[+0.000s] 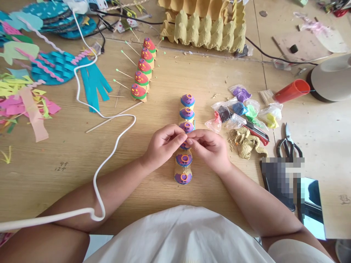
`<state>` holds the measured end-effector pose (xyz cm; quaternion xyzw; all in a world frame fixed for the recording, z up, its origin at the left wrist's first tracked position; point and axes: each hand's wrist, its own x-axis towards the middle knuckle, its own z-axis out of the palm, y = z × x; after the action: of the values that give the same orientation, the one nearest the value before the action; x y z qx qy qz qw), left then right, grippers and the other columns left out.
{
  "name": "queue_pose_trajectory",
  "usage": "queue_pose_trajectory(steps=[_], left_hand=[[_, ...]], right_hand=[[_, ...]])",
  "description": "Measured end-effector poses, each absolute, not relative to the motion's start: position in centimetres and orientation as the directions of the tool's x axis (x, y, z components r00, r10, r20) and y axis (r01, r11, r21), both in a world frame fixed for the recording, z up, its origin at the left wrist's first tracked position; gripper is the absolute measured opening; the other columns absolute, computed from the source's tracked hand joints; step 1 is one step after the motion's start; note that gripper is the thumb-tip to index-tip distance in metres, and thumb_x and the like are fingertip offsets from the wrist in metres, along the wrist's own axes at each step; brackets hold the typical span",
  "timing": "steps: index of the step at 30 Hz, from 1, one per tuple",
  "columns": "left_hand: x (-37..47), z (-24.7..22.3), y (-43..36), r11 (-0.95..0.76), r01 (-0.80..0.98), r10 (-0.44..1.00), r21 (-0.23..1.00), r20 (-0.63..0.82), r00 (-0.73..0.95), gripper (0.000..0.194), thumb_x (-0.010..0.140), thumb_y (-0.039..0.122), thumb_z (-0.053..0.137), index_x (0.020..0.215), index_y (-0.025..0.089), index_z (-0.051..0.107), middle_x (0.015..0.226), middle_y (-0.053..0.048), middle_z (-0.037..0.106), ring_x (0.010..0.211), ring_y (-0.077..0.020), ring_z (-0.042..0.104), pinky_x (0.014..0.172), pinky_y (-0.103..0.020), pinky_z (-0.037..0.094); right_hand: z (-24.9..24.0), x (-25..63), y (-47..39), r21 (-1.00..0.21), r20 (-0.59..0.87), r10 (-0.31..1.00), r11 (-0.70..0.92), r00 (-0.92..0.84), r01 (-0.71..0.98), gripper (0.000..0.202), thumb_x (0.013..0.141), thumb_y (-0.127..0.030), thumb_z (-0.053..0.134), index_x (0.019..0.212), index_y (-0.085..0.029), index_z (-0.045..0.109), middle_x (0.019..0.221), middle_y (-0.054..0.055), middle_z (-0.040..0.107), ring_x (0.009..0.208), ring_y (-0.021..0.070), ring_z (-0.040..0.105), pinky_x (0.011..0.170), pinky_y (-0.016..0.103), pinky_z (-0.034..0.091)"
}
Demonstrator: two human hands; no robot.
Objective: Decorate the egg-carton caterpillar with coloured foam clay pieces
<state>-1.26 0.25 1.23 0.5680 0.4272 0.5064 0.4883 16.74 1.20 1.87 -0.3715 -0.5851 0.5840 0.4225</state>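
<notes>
A strip of egg-carton cups [184, 159] runs front to back on the table, its bumps covered in purple and blue clay with orange rings. My left hand [166, 143] and my right hand [210, 148] meet over the middle of this strip, partly hiding one cup. Both hands have thumb and fingers pinched together, the tips touching or nearly so. Whatever is between the fingertips is too small to make out. Further back stands a second egg-carton strip [141, 77] with red and green clay, smiling faces and green-tipped sticks poking out.
Bagged coloured clay [240, 94], a red utility knife [256, 133], carton scraps [245, 143] and scissors [289, 142] lie right. A red cup [292, 91] rests nearby. Egg trays [210, 31] are at the back. A white cable [109, 157] crosses the left, near paper crafts [55, 67].
</notes>
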Motion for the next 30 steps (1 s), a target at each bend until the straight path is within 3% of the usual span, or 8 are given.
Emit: queue_pose_trajectory(steps=[8,14,20,25,30], left_hand=[[-1.2,1.3,0.2,-0.147,-0.005,0.983,0.989,0.147,0.108,0.039,0.096,0.054,0.067,0.077,0.020,0.067,0.071,-0.001,0.064,0.067,-0.0136,0.057,0.064,-0.027,0.046],[-1.4,0.9,0.4,-0.149,0.085,0.988,0.985,0.152,-0.023,0.039,0.100,0.055,0.061,0.083,0.021,0.071,0.081,-0.003,0.071,0.078,-0.0157,0.063,0.075,-0.028,0.051],[-1.5,0.3,0.8,-0.144,0.139,0.978,0.980,0.162,-0.133,0.025,0.101,0.044,0.064,0.100,0.021,0.073,0.100,-0.005,0.074,0.093,-0.0164,0.066,0.085,-0.028,0.051],[-1.6,0.1,0.9,-0.194,0.266,0.970,0.944,0.225,-0.095,0.018,0.100,0.035,0.064,0.108,0.021,0.072,0.108,-0.007,0.070,0.095,-0.0180,0.064,0.074,-0.028,0.047],[-1.6,0.1,1.0,-0.234,0.365,0.964,0.901,0.265,-0.035,0.016,0.098,0.029,0.065,0.111,0.022,0.070,0.118,-0.008,0.072,0.110,-0.0227,0.064,0.083,-0.033,0.049]], right_hand=[[2.0,16.6,1.3,-0.995,0.040,0.925,0.002,-0.379,-0.102,0.026,0.089,-0.046,0.080,0.095,-0.021,0.076,0.082,0.004,0.076,0.072,0.0144,0.069,0.067,0.029,0.059],[1.7,17.0,2.5,-0.992,-0.016,0.953,-0.053,-0.303,-0.113,0.032,0.085,-0.050,0.082,0.095,-0.022,0.074,0.080,0.002,0.075,0.071,0.0145,0.070,0.069,0.030,0.060],[0.6,17.5,3.5,-0.999,-0.025,0.973,-0.019,-0.229,0.031,0.021,0.089,-0.041,0.078,0.094,-0.022,0.073,0.078,0.002,0.073,0.068,0.0148,0.067,0.063,0.029,0.054],[0.5,17.5,3.4,-0.967,0.035,0.980,0.083,-0.197,0.241,0.011,0.092,-0.032,0.071,0.094,-0.022,0.074,0.070,-0.001,0.065,0.060,0.0135,0.056,0.057,0.028,0.045],[0.8,17.6,3.0,-0.867,0.165,0.959,0.252,-0.229,0.430,0.007,0.093,-0.023,0.067,0.091,-0.023,0.073,0.070,-0.001,0.065,0.062,0.0138,0.054,0.060,0.028,0.045]])
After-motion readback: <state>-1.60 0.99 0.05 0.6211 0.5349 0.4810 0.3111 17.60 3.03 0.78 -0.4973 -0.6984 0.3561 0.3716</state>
